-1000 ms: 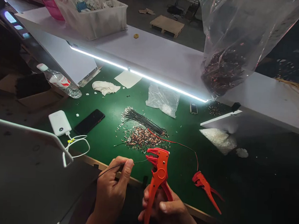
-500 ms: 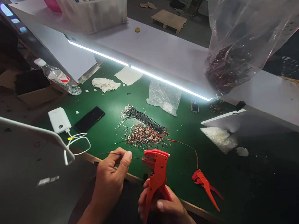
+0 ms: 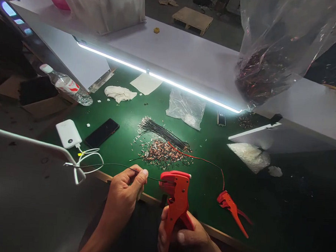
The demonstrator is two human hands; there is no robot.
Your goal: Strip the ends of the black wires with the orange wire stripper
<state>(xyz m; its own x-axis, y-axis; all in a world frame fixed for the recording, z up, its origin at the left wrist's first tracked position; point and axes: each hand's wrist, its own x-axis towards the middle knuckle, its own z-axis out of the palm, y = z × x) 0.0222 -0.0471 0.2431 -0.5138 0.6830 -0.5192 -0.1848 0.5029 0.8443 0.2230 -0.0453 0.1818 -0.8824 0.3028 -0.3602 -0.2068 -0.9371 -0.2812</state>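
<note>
My left hand point(image 3: 128, 187) pinches a thin black wire point(image 3: 110, 164) between thumb and forefinger. One part of the wire trails left over the white cable; its right end runs into the jaws of a red wire stripper point(image 3: 178, 193). Wrapped round the stripper's handles is my right hand point(image 3: 185, 234), closed. Beyond the hands lies a bundle of black wires point(image 3: 164, 133) with bared, silvery ends at the left. Beside it spreads a heap of wire scraps point(image 3: 161, 152), coppery and black. A red wire point(image 3: 202, 159) leads from the bundle to a second red wire stripper point(image 3: 231, 210).
On the green table point(image 3: 123, 135) lie a phone point(image 3: 102, 133), a white power bank point(image 3: 69, 133), a plastic bottle point(image 3: 66, 85), a crumpled cloth point(image 3: 120, 94) and plastic bags point(image 3: 187, 108). A lit tube point(image 3: 192, 90) edges the shelf above. A white metal rod point(image 3: 31, 138) crosses the left.
The black wire's left part now shows further left, across the white cable. Both hands stay nearly in place, with the stripper slightly lower. The whole view has shifted a little.
</note>
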